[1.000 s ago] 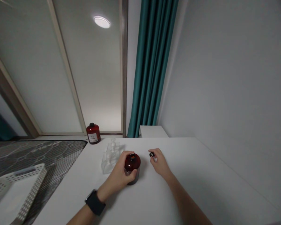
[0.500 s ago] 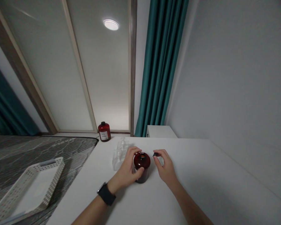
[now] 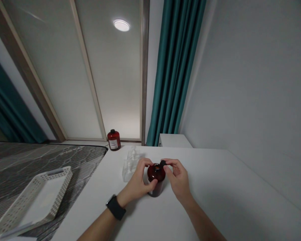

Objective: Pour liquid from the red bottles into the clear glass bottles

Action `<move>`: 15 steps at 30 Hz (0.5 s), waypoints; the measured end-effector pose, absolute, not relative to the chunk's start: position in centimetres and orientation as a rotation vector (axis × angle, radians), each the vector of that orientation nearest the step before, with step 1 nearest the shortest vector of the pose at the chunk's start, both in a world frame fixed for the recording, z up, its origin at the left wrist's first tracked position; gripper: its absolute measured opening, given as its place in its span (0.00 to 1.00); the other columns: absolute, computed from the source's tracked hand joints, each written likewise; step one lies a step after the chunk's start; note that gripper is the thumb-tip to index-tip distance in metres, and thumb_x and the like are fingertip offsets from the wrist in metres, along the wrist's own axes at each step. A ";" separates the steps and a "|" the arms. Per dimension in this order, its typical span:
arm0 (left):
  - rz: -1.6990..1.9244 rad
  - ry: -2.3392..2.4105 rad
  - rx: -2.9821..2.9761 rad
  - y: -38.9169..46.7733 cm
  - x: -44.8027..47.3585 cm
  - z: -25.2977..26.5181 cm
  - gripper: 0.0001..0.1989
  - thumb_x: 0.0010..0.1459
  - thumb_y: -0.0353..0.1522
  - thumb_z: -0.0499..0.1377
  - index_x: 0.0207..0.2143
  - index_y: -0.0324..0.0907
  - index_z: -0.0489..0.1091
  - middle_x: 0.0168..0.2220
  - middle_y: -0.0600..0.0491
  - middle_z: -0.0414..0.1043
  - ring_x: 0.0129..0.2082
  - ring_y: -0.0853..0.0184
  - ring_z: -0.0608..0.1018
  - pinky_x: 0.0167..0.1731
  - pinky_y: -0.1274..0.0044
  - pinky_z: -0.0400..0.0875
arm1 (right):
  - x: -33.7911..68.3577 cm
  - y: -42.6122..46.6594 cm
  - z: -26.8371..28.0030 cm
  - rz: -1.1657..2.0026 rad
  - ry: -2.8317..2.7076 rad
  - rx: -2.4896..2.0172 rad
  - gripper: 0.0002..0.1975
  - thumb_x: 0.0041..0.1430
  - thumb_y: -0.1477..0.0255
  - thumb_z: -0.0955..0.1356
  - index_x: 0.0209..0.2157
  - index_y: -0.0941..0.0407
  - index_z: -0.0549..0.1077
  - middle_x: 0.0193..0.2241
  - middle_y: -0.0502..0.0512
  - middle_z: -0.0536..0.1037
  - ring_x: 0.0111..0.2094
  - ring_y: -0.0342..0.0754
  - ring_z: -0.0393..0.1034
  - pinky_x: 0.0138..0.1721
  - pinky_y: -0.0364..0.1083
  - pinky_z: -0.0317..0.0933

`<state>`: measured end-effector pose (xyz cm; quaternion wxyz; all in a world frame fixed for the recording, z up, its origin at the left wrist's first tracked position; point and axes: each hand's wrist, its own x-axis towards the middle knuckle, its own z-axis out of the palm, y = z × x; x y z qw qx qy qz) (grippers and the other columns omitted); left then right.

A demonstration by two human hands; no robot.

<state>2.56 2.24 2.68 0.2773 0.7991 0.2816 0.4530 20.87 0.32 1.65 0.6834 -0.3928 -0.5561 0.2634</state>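
A dark red-brown bottle (image 3: pixel 157 179) stands upright on the white table, its neck uncapped. My left hand (image 3: pixel 138 182) wraps round its left side, fingers behind and thumb in front. Between the thumb and fingertips of my right hand (image 3: pixel 177 179) is a small black cap (image 3: pixel 163 163). It is held tilted just above and to the right of the bottle's mouth; whether it touches the rim I cannot tell. Behind my left hand lies a clear plastic piece (image 3: pixel 130 165), partly covered by the hand.
A second red bottle (image 3: pixel 113 140), with a black cap and a white label, stands beyond the far left corner of the table (image 3: pixel 225 201). To the left, a white perforated basket (image 3: pixel 54 197) rests on a dark grey striped surface (image 3: pixel 82 164). A white cabinet (image 3: pixel 175 140) is behind the table.
My right hand has brought the black cap leftwards, from beside the bottle to close by its mouth. My left hand keeps its grip on the bottle. The view has shifted slightly.
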 end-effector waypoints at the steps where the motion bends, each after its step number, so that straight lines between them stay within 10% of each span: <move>1: 1.220 0.749 2.136 2.2 2.7 2.6 0.19 0.53 0.30 0.60 0.48 0.43 0.61 0.47 0.48 0.64 0.48 0.58 0.70 0.52 0.65 0.66 | 20.6 0.3 1.6 0.554 -1.278 -0.880 0.04 0.60 0.69 0.70 0.36 0.53 0.74 0.40 0.56 0.81 0.45 0.52 0.76 0.50 0.54 0.69; 15: 1.271 0.691 2.110 2.4 3.0 1.9 0.20 0.53 0.28 0.60 0.48 0.44 0.60 0.46 0.49 0.62 0.48 0.58 0.68 0.51 0.65 0.65 | 19.6 -0.2 2.6 0.199 -1.575 -0.864 0.08 0.62 0.76 0.68 0.40 0.50 0.77 0.39 0.55 0.81 0.44 0.52 0.72 0.46 0.52 0.68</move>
